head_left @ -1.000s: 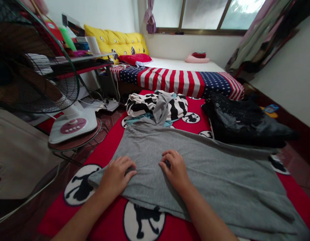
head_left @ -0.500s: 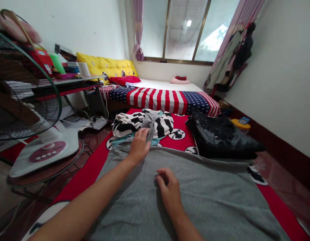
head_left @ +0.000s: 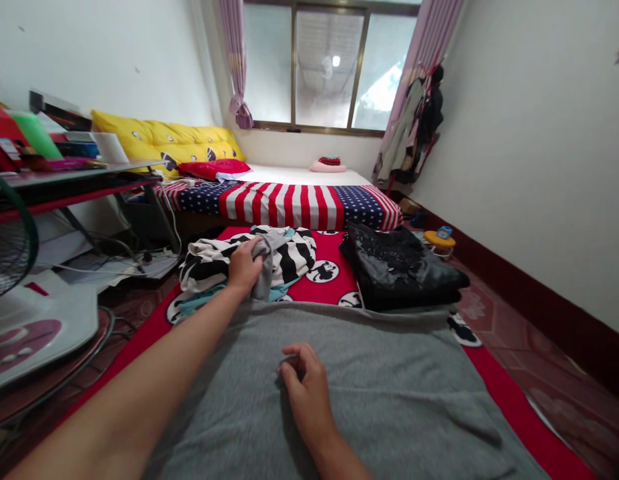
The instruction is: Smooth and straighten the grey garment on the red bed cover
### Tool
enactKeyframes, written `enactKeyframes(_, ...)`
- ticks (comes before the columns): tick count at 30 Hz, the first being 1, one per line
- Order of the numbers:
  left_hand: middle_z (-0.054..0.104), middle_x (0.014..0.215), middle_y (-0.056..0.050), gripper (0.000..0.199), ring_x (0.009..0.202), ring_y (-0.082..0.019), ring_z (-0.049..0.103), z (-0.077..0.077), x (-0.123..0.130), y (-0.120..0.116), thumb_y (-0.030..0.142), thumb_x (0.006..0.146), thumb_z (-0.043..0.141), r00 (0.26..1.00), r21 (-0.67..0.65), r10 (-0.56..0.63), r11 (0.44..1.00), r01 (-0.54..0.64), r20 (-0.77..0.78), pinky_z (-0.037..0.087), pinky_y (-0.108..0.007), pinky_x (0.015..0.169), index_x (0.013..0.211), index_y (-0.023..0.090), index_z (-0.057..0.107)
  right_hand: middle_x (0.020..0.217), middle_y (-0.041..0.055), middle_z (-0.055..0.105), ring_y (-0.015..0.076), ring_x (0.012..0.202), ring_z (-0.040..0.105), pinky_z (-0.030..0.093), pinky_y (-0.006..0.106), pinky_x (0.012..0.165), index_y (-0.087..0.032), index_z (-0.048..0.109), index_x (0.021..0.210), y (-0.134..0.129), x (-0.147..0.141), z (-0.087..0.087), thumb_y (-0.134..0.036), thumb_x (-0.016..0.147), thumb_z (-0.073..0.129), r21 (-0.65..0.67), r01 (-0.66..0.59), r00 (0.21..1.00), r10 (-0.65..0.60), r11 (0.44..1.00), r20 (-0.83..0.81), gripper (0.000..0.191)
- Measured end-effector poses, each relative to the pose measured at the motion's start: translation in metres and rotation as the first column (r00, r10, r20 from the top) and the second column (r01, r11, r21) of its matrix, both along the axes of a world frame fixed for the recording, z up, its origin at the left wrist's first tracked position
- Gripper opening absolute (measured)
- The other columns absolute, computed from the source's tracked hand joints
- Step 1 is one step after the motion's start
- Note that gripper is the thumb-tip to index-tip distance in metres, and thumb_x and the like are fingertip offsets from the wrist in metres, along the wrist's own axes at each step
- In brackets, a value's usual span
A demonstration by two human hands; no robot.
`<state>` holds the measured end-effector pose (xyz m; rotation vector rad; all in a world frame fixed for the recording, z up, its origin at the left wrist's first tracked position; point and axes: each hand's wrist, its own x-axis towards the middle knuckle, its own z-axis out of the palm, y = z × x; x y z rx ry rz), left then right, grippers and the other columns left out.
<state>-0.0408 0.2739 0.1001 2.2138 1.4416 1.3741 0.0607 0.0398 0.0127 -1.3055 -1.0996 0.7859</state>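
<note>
A large grey cloth (head_left: 359, 373) lies spread over a red bed cover (head_left: 332, 257) with black-and-white round prints. My left hand (head_left: 245, 268) is closed on a bunched grey part of cloth (head_left: 265, 267) beyond the spread cloth's far edge. This bunch rests against a black-and-white striped garment (head_left: 294, 257), with a light blue cloth (head_left: 202, 301) under it. My right hand (head_left: 305, 383) hovers over or rests lightly on the middle of the grey cloth, fingers curled but apart, holding nothing. Folded black clothes (head_left: 399, 267) are stacked at the far right of the cover.
A desk (head_left: 134, 170) with clutter and a fan (head_left: 9, 233) on a round stool stand at the left. Behind is a bed with a striped, starred cover (head_left: 289, 203). A small yellow stool (head_left: 439, 239) stands at the right.
The view has turned to the right. My left hand has moved further onto the striped pile and closed on the grey bunch. My right hand keeps nearly the same pose over the grey cloth.
</note>
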Motion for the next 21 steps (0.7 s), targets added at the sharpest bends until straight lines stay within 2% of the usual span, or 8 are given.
enactKeyframes(3,0.066,0.119,-0.008,0.037,0.112,-0.021,0.06,0.021,-0.013,-0.028,0.022,0.082,0.052,0.997,0.069,-0.017,0.998,0.011,0.074,0.044,-0.034,0.102,0.117,0.018,0.062,0.078,0.0004,0.061,0.0158,0.071,0.062,0.048,0.027,0.066,-0.019,0.06,0.098,0.001,0.001,-0.002,-0.017,0.079,0.054,-0.035,0.028,0.996,-0.03,0.999,-0.082,0.021)
enactKeyframes(5,0.068,0.113,-0.006,0.034,0.105,-0.02,0.063,0.034,-0.029,-0.057,0.03,0.082,0.055,0.983,0.07,-0.031,0.997,0.019,0.182,0.048,-0.032,0.097,0.113,0.018,0.064,0.074,-0.0004,0.061,0.0163,0.071,0.063,0.049,0.028,0.067,-0.019,0.057,0.105,0.004,0.002,-0.003,-0.022,0.08,0.055,-0.057,0.045,0.983,-0.054,0.997,-0.177,0.025)
enactKeyframes(8,0.07,0.105,-0.004,0.034,0.099,-0.022,0.064,0.047,-0.065,-0.112,0.036,0.073,0.067,0.94,-0.032,-0.01,0.999,0.022,0.342,0.051,-0.034,0.093,0.102,0.02,0.068,0.097,0.0036,0.064,0.014,0.072,0.065,0.052,0.028,0.069,-0.02,0.051,0.111,0.008,0.006,-0.005,-0.03,0.08,0.058,-0.05,0.115,0.931,-0.125,0.992,-0.343,0.033)
enactKeyframes(10,0.071,0.104,-0.002,0.039,0.094,-0.024,0.066,0.045,-0.092,-0.15,0.04,0.067,0.072,0.922,-0.18,0.008,0.981,0.068,0.388,0.055,-0.036,0.087,0.102,0.022,0.068,0.113,0.0066,0.059,0.0123,0.072,0.066,0.053,0.029,0.071,-0.021,0.048,0.114,0.01,0.01,-0.006,-0.033,0.079,0.06,-0.044,0.187,0.893,-0.188,0.981,-0.408,0.039)
enactKeyframes(12,0.071,0.103,0.0,0.042,0.092,-0.027,0.067,0.034,-0.118,-0.181,0.046,0.064,0.074,0.94,-0.359,0.009,0.925,0.121,0.34,0.058,-0.041,0.084,0.102,0.028,0.067,0.116,0.0074,0.056,0.0118,0.072,0.066,0.054,0.028,0.07,-0.021,0.046,0.116,0.013,0.014,-0.007,-0.035,0.077,0.063,-0.046,0.25,0.865,-0.244,0.967,-0.439,0.045)
enactKeyframes(15,0.072,0.106,0.007,0.037,0.104,-0.032,0.066,-0.001,-0.148,-0.212,0.052,0.066,0.07,0.982,-0.442,0.011,0.894,0.075,0.189,0.053,-0.049,0.096,0.101,0.04,0.068,0.111,0.0063,0.057,0.0111,0.07,0.067,0.054,0.026,0.065,-0.021,0.045,0.116,0.015,0.019,-0.008,-0.035,0.075,0.064,-0.048,0.312,0.827,-0.296,0.949,-0.479,0.048)
enactKeyframes(19,0.069,0.115,0.019,0.053,0.109,-0.032,0.066,-0.062,-0.173,-0.218,0.055,0.068,0.064,0.983,-0.483,-0.171,0.868,0.118,-0.068,0.056,-0.049,0.092,0.119,0.065,0.052,0.105,0.0051,0.059,0.014,0.078,0.068,0.055,0.023,0.061,-0.022,0.044,0.12,0.015,0.028,-0.006,-0.032,0.071,0.066,-0.079,0.316,0.789,-0.308,0.945,-0.531,0.054)
enactKeyframes(21,0.067,0.118,0.022,0.065,0.109,-0.029,0.066,-0.085,-0.178,-0.213,0.05,0.067,0.065,0.946,-0.439,-0.237,0.89,0.121,-0.221,0.056,-0.046,0.093,0.125,0.069,0.043,0.113,0.0072,0.057,0.0161,0.083,0.07,0.056,0.023,0.06,-0.023,0.042,0.124,0.014,0.038,-0.005,-0.031,0.068,0.067,-0.104,0.332,0.757,-0.33,0.938,-0.564,0.062)
